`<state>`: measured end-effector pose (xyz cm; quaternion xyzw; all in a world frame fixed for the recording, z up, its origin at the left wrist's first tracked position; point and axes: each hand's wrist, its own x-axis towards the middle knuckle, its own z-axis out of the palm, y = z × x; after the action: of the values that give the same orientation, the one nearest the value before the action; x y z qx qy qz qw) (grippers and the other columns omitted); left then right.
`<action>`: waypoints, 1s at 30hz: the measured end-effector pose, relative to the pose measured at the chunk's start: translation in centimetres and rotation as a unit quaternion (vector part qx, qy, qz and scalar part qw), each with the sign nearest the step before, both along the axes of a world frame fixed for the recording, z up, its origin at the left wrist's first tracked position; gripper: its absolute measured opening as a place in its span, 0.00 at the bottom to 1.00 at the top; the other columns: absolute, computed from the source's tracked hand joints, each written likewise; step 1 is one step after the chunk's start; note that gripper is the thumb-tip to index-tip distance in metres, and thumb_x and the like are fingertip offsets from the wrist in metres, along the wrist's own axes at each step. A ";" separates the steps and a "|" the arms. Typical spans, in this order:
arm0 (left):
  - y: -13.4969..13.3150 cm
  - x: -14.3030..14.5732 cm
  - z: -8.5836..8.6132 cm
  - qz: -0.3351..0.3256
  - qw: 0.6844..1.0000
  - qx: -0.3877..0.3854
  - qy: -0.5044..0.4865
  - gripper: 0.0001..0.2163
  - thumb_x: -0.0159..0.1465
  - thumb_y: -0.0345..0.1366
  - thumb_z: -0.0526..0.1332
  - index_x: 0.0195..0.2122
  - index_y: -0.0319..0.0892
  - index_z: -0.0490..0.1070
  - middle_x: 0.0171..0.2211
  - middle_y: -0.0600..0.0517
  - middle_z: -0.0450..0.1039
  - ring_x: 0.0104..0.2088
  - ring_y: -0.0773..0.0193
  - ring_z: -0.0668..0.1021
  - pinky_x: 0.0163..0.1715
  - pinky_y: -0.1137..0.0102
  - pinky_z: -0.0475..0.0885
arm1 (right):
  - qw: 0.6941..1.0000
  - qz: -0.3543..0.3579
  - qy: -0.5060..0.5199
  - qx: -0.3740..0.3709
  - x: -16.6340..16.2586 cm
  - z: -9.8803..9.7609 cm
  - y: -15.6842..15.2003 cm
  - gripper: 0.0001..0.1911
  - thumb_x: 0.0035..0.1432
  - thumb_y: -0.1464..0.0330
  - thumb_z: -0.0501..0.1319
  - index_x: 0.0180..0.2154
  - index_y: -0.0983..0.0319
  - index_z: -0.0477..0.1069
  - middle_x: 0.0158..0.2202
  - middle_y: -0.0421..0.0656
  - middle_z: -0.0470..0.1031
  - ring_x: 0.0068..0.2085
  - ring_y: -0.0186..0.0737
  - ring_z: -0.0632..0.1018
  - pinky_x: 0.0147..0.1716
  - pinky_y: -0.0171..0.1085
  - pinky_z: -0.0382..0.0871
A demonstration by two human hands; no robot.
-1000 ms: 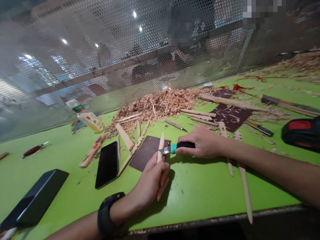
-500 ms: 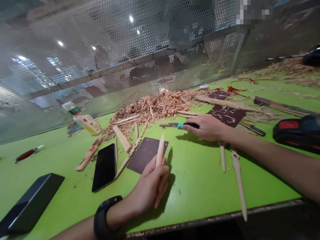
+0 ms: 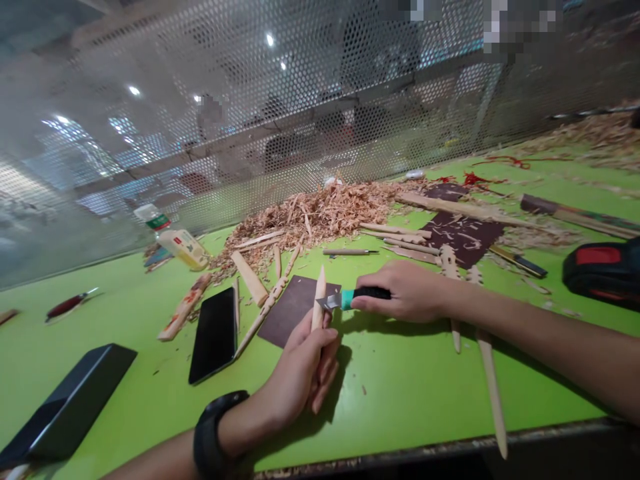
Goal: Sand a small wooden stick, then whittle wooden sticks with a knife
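My left hand (image 3: 304, 370) is closed around a pale wooden stick (image 3: 319, 297) that points up and away, its tapered tip above my fingers. My right hand (image 3: 407, 291) grips a carving knife (image 3: 356, 296) with a teal and black handle. The short blade touches the right side of the stick just above my left thumb. A black watch sits on my left wrist (image 3: 216, 433). Both hands hover over the green tabletop (image 3: 400, 387) near its front edge.
A heap of wood shavings (image 3: 325, 210) lies at the back by a perforated metal screen (image 3: 250, 113). Carved sticks (image 3: 487, 370), dark sandpaper sheets (image 3: 293, 307), a black phone (image 3: 214, 333), a dark box (image 3: 67, 400), a glue bottle (image 3: 175, 240) and a red-black tool (image 3: 605, 270) are scattered around.
Half a second ago my right hand had swung the knife away toward the shavings; it has come back and the blade rests on the stick again. My left hand stayed put.
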<state>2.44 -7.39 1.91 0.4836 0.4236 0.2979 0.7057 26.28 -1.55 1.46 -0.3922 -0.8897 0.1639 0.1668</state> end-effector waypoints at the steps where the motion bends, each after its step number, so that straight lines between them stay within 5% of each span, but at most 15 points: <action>1: 0.1 0.0 0.0 -0.003 1.000 -0.001 0.000 0.10 0.65 0.43 0.61 0.38 0.48 0.58 0.13 0.67 0.57 0.08 0.73 0.54 0.05 0.81 0.51 | 1.000 -0.002 -0.002 0.007 0.0 -0.1 0.1 0.36 0.73 0.41 0.47 0.41 0.62 0.81 0.30 0.47 0.80 0.28 0.40 0.70 0.29 0.37 0.53; 7: -0.1 -0.1 0.1 -0.011 1.000 -0.001 0.021 0.09 0.61 0.39 0.60 0.37 0.48 0.58 0.14 0.67 0.57 0.08 0.74 0.54 0.06 0.81 0.50 | 1.000 -0.023 -0.016 -0.001 0.9 -1.0 1.7 0.37 0.72 0.39 0.47 0.43 0.61 0.82 0.29 0.46 0.80 0.25 0.38 0.71 0.27 0.37 0.52; 13: -1.1 -0.2 -0.4 -0.035 0.999 0.005 0.031 0.13 0.66 0.45 0.63 0.38 0.48 0.59 0.13 0.67 0.57 0.09 0.74 0.54 0.07 0.81 0.50 | 0.985 -0.163 -0.021 0.049 3.7 -0.1 3.0 0.40 0.70 0.37 0.46 0.50 0.62 0.81 0.34 0.50 0.82 0.29 0.43 0.75 0.28 0.38 0.57; 18: -0.4 0.0 -0.6 -0.012 0.999 0.034 0.012 0.20 0.70 0.60 0.57 0.37 0.48 0.58 0.15 0.66 0.58 0.09 0.73 0.54 0.06 0.80 0.53 | 0.996 -0.087 0.014 0.030 2.1 0.5 1.7 0.42 0.71 0.37 0.41 0.45 0.61 0.81 0.30 0.47 0.80 0.26 0.40 0.73 0.29 0.38 0.56; 30: -0.4 -0.2 -0.2 -0.012 0.996 0.068 0.058 0.15 0.74 0.52 0.60 0.46 0.51 0.56 0.19 0.67 0.61 0.10 0.74 0.56 0.07 0.83 0.57 | 1.000 -0.010 0.001 0.026 0.3 0.6 -0.2 0.37 0.74 0.41 0.45 0.40 0.62 0.80 0.28 0.47 0.79 0.27 0.40 0.69 0.28 0.37 0.52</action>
<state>2.25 -7.81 1.67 0.5519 0.4363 0.2891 0.6492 26.57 -1.71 2.03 -0.3966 -0.8894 0.1398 0.1793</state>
